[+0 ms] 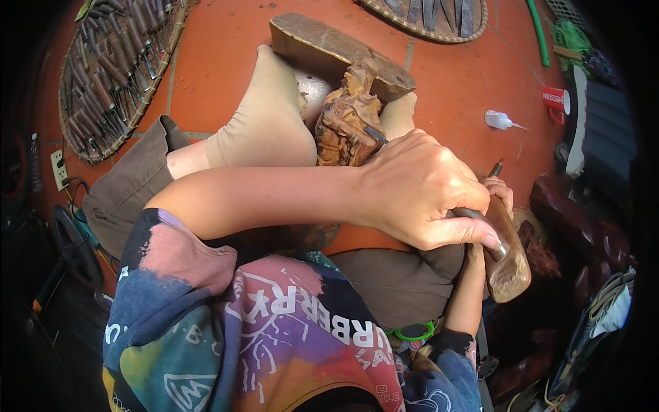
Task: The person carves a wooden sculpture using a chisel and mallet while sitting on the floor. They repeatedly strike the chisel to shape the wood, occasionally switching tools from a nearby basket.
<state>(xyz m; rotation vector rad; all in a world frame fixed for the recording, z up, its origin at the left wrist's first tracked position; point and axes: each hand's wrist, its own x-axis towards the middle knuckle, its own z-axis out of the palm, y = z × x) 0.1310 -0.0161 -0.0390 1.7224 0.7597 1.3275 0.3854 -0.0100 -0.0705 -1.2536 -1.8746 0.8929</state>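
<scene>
A brown carved wooden figure (pixel 349 118) is braced between my feet, against a thick wooden block (pixel 336 53). My left hand (pixel 425 189) reaches across to the right, closed round a carving chisel. The dark chisel handle (pixel 484 232) ends in a metal cap beside my thumb, and its blade end shows near the figure. Close behind, partly hidden by the left hand, my right hand (pixel 501 191) has its fingers wrapped round a wooden mallet (pixel 509 264). The mallet lies alongside the chisel's capped end. A thin dark-tipped piece (pixel 496 167) pokes out above the right fingers.
A woven tray (pixel 147 103) of several chisels lies at the left, another tray (pixel 449 34) of flat blades at the far edge. A white needle-tipped bottle (pixel 500 120) and red mug (pixel 555 101) stand or lie at right. Dark reddish carved wood (pixel 580 223) is nearer.
</scene>
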